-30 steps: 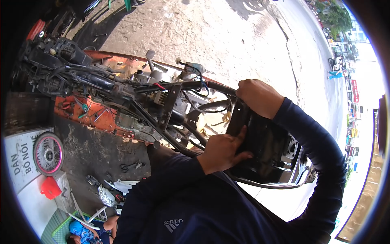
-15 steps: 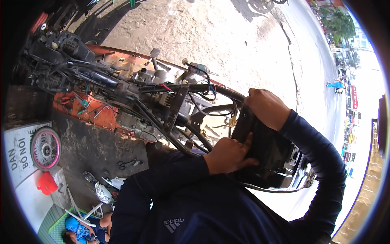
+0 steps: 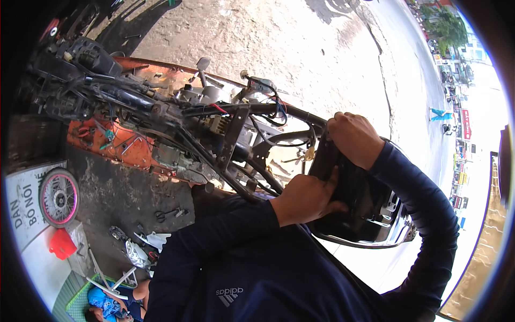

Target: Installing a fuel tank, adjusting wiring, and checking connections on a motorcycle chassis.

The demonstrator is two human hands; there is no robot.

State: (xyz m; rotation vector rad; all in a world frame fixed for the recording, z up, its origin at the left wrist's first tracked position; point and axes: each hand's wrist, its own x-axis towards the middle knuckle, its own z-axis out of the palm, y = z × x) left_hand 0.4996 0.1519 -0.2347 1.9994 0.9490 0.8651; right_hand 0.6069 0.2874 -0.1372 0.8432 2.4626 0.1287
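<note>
A stripped motorcycle frame (image 3: 236, 139) of dark tubes runs from the far left toward my hands. At its rear end is a glossy black rear fender (image 3: 365, 198), broad and curved, with metal fittings along its right side. My right hand (image 3: 355, 138) is closed over the fender's upper left edge, next to the frame tube. Lower down, my left hand (image 3: 307, 197) holds the fender's near edge, its thumb and forefinger pressed on the black surface and its other fingers partly hidden. Whether the fender is fastened to the frame is not visible.
An orange tray (image 3: 129, 147) with tools lies under the motorcycle. A pink-rimmed wheel (image 3: 60, 197) leans on a white board at left, above a red container (image 3: 63, 244). A seated person (image 3: 107, 300) is at lower left. Beyond the pavement runs a street (image 3: 418, 91).
My left hand has shifted slightly right and up along the fender. The fender's lower edge has risen a little. My right hand keeps its grip at the upper edge.
</note>
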